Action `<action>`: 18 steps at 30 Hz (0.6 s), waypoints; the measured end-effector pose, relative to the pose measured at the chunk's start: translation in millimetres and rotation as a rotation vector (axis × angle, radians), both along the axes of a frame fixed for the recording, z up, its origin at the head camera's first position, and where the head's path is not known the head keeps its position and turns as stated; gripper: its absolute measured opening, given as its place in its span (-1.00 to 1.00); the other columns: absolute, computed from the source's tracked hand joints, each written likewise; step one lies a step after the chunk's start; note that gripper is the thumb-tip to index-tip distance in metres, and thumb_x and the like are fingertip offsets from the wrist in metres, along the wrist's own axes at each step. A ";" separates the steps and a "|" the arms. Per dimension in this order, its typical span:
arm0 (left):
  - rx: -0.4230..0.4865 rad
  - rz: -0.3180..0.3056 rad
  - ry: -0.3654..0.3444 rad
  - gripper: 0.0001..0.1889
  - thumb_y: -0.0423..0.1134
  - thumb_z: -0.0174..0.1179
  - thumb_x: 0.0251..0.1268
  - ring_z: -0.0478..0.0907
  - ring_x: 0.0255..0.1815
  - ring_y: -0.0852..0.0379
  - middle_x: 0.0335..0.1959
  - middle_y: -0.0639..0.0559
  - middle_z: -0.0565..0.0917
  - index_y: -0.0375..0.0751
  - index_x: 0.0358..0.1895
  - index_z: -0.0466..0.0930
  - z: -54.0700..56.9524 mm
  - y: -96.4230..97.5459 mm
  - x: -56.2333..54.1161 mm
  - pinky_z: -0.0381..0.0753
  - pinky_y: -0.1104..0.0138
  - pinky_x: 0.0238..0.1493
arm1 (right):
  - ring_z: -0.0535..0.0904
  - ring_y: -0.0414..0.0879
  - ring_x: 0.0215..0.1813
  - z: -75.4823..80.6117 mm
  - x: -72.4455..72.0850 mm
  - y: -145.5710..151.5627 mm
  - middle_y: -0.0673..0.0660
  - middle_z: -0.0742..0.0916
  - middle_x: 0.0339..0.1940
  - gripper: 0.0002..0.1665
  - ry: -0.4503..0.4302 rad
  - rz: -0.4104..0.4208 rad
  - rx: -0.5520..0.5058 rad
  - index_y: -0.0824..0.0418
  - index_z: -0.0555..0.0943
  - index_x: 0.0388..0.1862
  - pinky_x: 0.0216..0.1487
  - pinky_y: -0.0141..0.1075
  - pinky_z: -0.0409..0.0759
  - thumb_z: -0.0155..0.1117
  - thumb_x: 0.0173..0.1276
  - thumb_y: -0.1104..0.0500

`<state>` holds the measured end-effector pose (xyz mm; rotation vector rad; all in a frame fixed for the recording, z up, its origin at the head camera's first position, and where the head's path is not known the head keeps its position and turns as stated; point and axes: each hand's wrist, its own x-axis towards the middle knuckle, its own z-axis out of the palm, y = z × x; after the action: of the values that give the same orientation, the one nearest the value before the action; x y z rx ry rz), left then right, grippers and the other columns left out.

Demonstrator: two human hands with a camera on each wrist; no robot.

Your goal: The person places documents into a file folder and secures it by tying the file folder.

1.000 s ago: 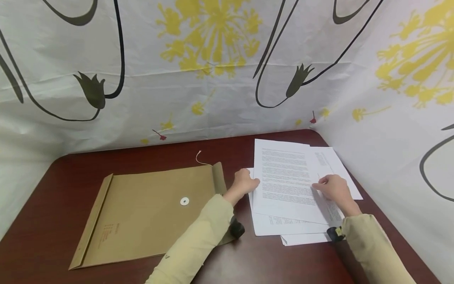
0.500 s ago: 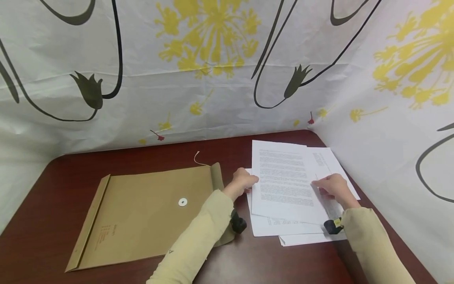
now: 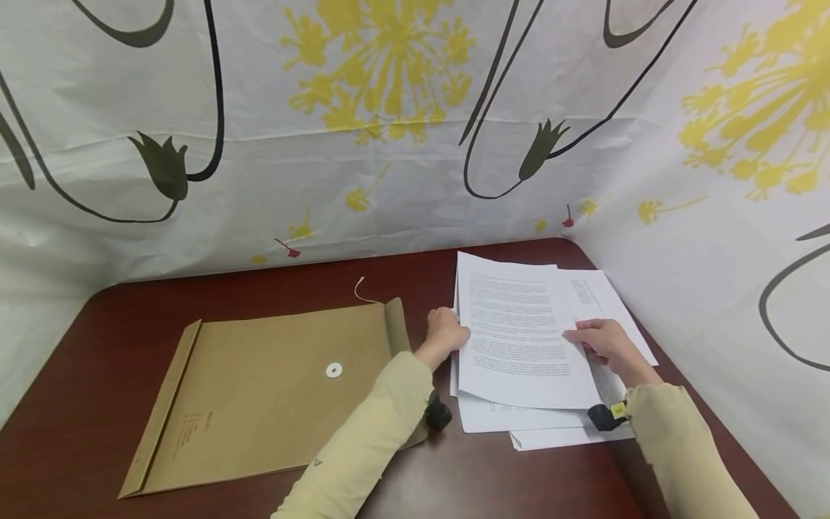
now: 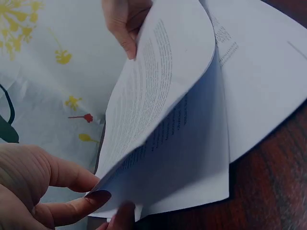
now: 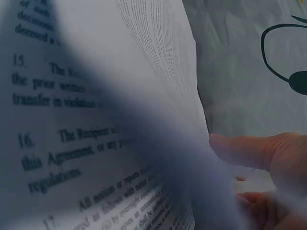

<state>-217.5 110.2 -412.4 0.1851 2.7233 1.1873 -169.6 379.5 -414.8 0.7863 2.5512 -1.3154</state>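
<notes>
Printed paper sheets point(image 3: 512, 317) are held lifted off a loose pile at the right of the table. My left hand point(image 3: 444, 334) pinches their left edge between thumb and fingers. At the opposite edge my right hand point(image 3: 608, 343) pinches the same sheets with the thumb on top. The sheets bow in the left wrist view, with more printed paper point(image 4: 192, 167) beneath them. How many sheets are held cannot be told. To the left lies a brown document envelope point(image 3: 266, 389) with a white button point(image 3: 333, 370), its flap point(image 3: 397, 324) partly behind my left forearm.
Other papers point(image 3: 609, 303) spread under and right of the held sheets, some near the table's right edge. A thin string point(image 3: 364, 290) sticks out at the envelope's top. Patterned cloth point(image 3: 389, 187) hangs behind and beside the dark red table point(image 3: 441, 483).
The held sheets have risen and now curve, their lower edge bending upward from the pile. Both hands have stayed at the sheet edges, the right one shifting slightly left.
</notes>
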 end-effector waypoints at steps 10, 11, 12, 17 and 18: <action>0.126 0.088 -0.018 -0.90 -0.41 0.16 0.01 0.36 -0.48 0.14 -0.59 0.03 0.51 -0.23 -0.57 0.60 -1.7 -4.1 0.7 0.30 0.42 -0.57 | 0.47 -0.16 -0.34 0.6 5.4 -6.3 0.13 0.63 -0.25 -0.35 0.038 0.040 -0.006 0.46 0.29 0.27 -0.34 -0.32 0.40 0.15 0.32 0.10; 0.146 0.104 -0.027 -0.92 -0.41 0.17 0.01 0.40 -0.44 0.13 -0.51 0.00 0.58 -0.24 -0.48 0.66 -2.3 -4.6 0.8 0.36 0.41 -0.51 | 0.48 -0.17 -0.35 0.9 5.6 -6.6 0.11 0.64 -0.27 -0.36 0.045 0.041 -0.009 0.45 0.30 0.27 -0.34 -0.32 0.41 0.15 0.32 0.10; 0.165 0.117 -0.036 -0.88 -0.42 0.18 0.02 0.44 -0.41 0.12 -0.45 -0.03 0.62 -0.25 -0.39 0.69 -3.0 -5.1 0.8 0.41 0.39 -0.47 | 0.48 -0.17 -0.36 1.2 5.8 -7.1 0.09 0.65 -0.29 -0.37 0.050 0.041 -0.011 0.44 0.31 0.26 -0.35 -0.32 0.42 0.14 0.32 0.10; 0.234 0.142 -0.051 -0.81 -0.48 0.15 0.02 0.49 -0.29 0.07 -0.33 -0.10 0.65 -0.34 -0.27 0.67 -6.7 -8.3 -0.8 0.49 0.35 -0.35 | 0.51 -0.16 -0.32 3.0 7.0 -10.4 0.10 0.66 -0.25 -0.34 0.074 0.035 -0.015 0.42 0.29 0.29 -0.34 -0.33 0.44 0.14 0.34 0.06; 0.239 0.143 -0.043 -0.81 -0.48 0.15 0.01 0.49 -0.29 0.07 -0.34 -0.10 0.64 -0.35 -0.26 0.66 -7.5 -9.0 -1.4 0.49 0.34 -0.34 | 0.51 -0.16 -0.31 3.8 7.5 -11.2 0.10 0.66 -0.23 -0.33 0.078 0.032 -0.019 0.42 0.29 0.29 -0.33 -0.33 0.45 0.14 0.34 0.05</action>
<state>-218.9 101.1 -419.8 -0.0071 2.5886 1.5364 -162.1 368.3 -411.0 0.7010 2.5946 -1.3849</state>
